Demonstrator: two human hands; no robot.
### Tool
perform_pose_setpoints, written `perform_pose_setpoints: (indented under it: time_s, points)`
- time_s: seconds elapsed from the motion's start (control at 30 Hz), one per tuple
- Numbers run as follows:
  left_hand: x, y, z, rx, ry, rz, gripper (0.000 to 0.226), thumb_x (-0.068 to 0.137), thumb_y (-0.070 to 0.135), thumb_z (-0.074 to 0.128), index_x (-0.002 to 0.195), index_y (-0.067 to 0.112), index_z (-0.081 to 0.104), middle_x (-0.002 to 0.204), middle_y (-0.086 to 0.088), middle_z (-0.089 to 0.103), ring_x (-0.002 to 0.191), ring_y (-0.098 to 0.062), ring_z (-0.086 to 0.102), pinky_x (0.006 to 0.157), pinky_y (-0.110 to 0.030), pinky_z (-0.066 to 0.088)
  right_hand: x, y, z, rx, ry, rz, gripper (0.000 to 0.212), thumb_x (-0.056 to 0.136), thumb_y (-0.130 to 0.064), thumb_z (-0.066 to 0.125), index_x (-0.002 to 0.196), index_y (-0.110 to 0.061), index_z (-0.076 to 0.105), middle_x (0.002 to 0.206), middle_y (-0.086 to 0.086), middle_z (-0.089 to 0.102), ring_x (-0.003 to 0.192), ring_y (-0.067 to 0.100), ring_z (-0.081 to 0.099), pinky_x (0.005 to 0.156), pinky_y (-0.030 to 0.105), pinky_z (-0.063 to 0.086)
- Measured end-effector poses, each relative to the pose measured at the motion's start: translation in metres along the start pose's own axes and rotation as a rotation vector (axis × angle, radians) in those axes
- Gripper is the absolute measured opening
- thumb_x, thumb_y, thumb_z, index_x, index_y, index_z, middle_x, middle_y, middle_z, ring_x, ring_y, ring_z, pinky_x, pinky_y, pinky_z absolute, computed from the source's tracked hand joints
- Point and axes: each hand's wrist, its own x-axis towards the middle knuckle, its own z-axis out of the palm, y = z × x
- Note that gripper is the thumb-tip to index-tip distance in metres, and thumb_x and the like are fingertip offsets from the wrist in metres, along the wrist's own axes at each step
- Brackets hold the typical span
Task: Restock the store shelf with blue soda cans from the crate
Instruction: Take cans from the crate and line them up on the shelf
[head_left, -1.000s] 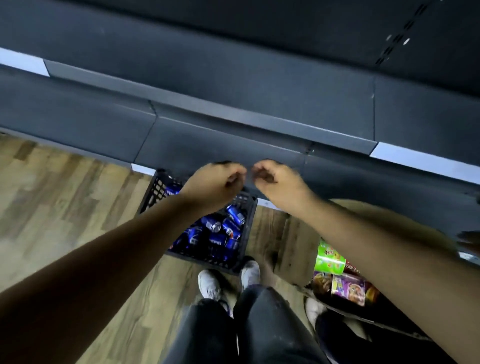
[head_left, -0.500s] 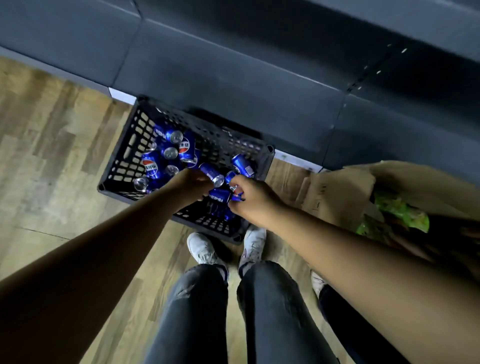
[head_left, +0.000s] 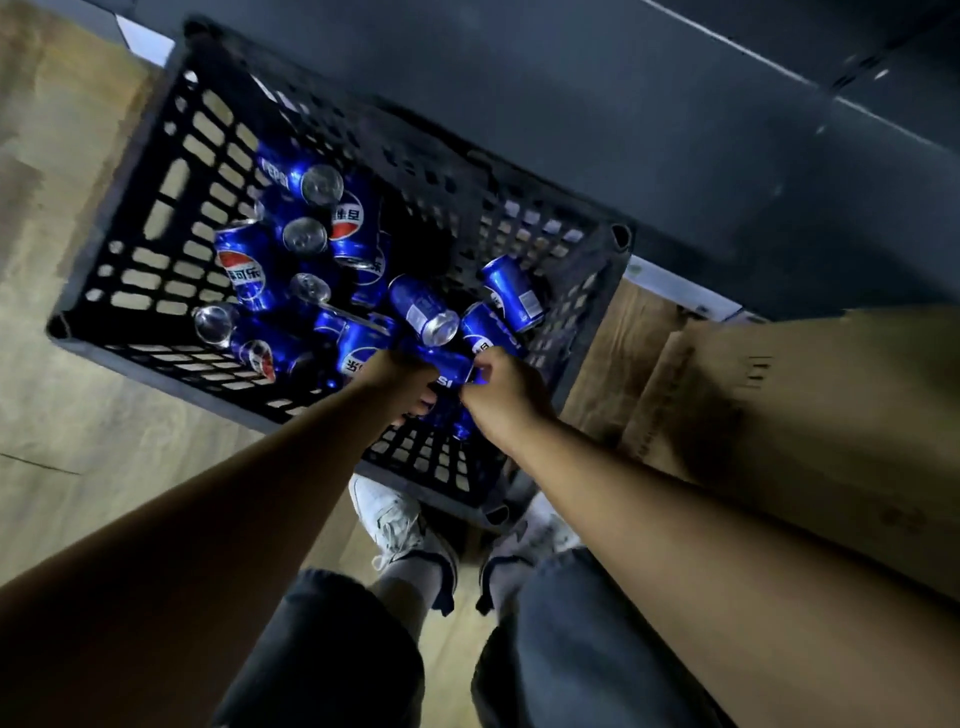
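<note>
Wood-look floor (head_left: 78, 441) lying pale under black crate (head_left: 156, 218), crate sitting against dark shelf base (head_left: 649, 130). Blue soda cans (head_left: 358, 223) lying jumbled inside crate. Left hand (head_left: 395, 382) and right hand (head_left: 506, 395) both grasping cans there. Cardboard box (head_left: 805, 405) standing just right.

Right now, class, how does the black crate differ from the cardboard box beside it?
The black crate has lattice walls with open holes; the cardboard box has solid brown sides. The crate visibly holds blue cans, and both hands reach into it; the box's contents are out of sight here. The crate is dark plastic, the box pale card. Both rest on the wooden floor.
</note>
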Motion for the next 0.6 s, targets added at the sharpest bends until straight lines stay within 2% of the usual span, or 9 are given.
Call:
perform_pose_setpoints:
  time_s: [0.13,0.2,0.3,0.37,0.47,0.53,0.6]
  points:
    - [0.043,-0.009,0.000,-0.039,0.016,-0.007,0.026,0.096,0.016,0.046,0.071,0.011,0.050,0.059,-0.001,0.059,0.059,-0.012,0.052,0.054,-0.022,0.037,0.049,0.013,0.017,-0.051,0.003,0.019,0.035,0.088,-0.008,0.053,0.123,-0.009,0.053,0.121,0.011,0.058,0.109,0.028,0.056,0.081,0.025,0.041]
    - [0.068,-0.011,-0.002,-0.043,0.070,0.058,0.022,0.095,0.016,0.049,0.074,0.010,0.054,0.067,-0.004,0.058,0.059,-0.014,0.053,0.048,-0.021,0.040,0.077,0.018,0.026,-0.079,0.005,0.014,0.038,0.088,-0.006,0.053,0.126,-0.008,0.051,0.124,0.010,0.057,0.111,0.029,0.055,0.088,0.029,0.042]
    - [0.100,-0.006,-0.005,-0.056,0.166,0.205,0.018,0.088,0.016,0.058,0.070,0.010,0.057,0.071,-0.011,0.060,0.061,-0.021,0.054,0.058,-0.028,0.044,0.117,0.023,0.036,-0.156,0.024,-0.022,0.040,0.088,-0.005,0.054,0.128,-0.007,0.049,0.116,0.011,0.056,0.106,0.028,0.055,0.085,0.031,0.044]
    - [0.122,-0.001,-0.005,-0.034,0.277,0.304,0.015,0.081,0.018,0.061,0.071,0.006,0.061,0.075,-0.015,0.059,0.057,-0.022,0.050,0.059,-0.028,0.041,0.146,0.028,0.044,-0.298,0.057,-0.102,0.040,0.087,-0.007,0.056,0.126,-0.007,0.048,0.125,0.014,0.052,0.115,0.031,0.051,0.092,0.035,0.044]
    - [0.136,0.010,-0.007,0.073,0.441,0.446,0.017,0.089,0.011,0.053,0.080,0.003,0.065,0.068,-0.012,0.059,0.051,-0.016,0.046,0.048,-0.023,0.034,0.175,0.029,0.050,-0.550,0.100,-0.197,0.047,0.088,-0.013,0.060,0.132,-0.007,0.045,0.140,0.014,0.039,0.130,0.031,0.036,0.106,0.037,0.035]
    - [0.146,0.016,-0.007,0.137,0.467,0.486,0.019,0.091,0.008,0.049,0.080,0.001,0.063,0.070,-0.017,0.061,0.065,-0.029,0.057,0.053,-0.026,0.038,0.191,0.025,0.053,-0.718,0.085,-0.224,0.048,0.092,-0.017,0.054,0.137,-0.008,0.041,0.144,0.013,0.034,0.134,0.031,0.032,0.109,0.038,0.030]
    - [0.155,0.018,-0.003,0.332,0.412,0.473,0.022,0.093,0.011,0.047,0.100,-0.003,0.062,0.100,-0.027,0.063,0.095,-0.037,0.060,0.067,-0.031,0.040,0.199,0.017,0.050,-0.844,0.031,-0.234,0.048,0.092,-0.020,0.054,0.137,-0.008,0.043,0.145,0.013,0.037,0.133,0.032,0.035,0.107,0.039,0.032]
